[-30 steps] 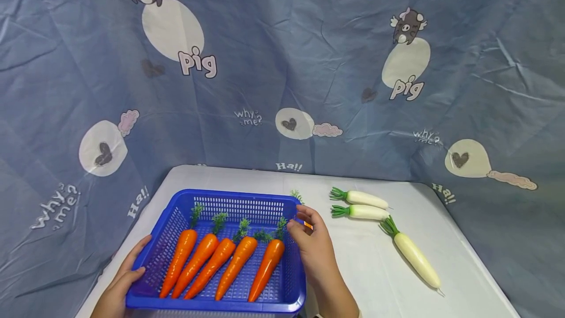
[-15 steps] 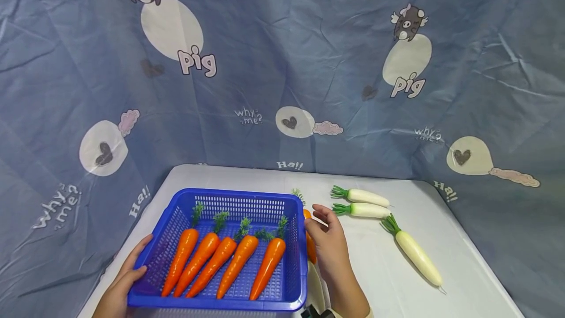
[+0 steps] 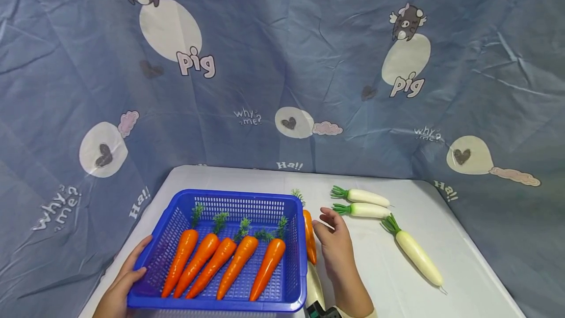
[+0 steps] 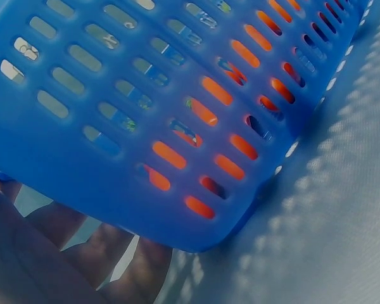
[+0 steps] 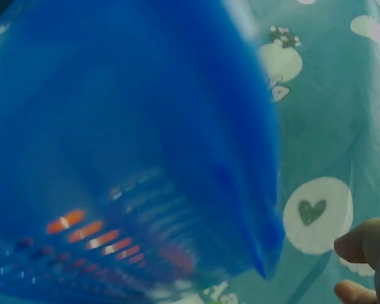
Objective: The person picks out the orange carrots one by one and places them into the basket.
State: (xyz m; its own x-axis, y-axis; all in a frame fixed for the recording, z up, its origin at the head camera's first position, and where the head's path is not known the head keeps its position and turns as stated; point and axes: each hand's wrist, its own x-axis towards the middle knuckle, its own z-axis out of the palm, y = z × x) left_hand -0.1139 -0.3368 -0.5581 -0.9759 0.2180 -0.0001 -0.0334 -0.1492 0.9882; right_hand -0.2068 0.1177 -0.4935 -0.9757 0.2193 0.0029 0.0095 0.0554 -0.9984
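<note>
A blue plastic basket (image 3: pixel 282 305) with slotted walls stands at the left of the white table. Several orange carrots (image 3: pixel 238 261) with green tops lie side by side inside it. My left hand (image 3: pixel 121 278) holds the basket's left side, thumb at the rim and fingers against the outer wall; the left wrist view shows these fingers (image 4: pixel 98 247) along the basket's edge. My right hand (image 3: pixel 337 244) is apart from the basket on its right, fingers loosely bent, nothing in them. Another carrot (image 3: pixel 310 239) lies between that hand and the basket, partly hidden by the wall.
Two white radishes (image 3: pixel 368 211) with green stems lie at the back right, and a longer radish (image 3: pixel 419 259) slants forward from them. A pale radish-like thing (image 3: pixel 314 286) shows beside the basket's front right corner. A blue printed cloth (image 3: pixel 282 87) hangs behind the table.
My right hand has left the basket's right rim and drawn away to the right, uncovering the carrot beside the basket. My left hand keeps its hold, and the basket stays nearly in place.
</note>
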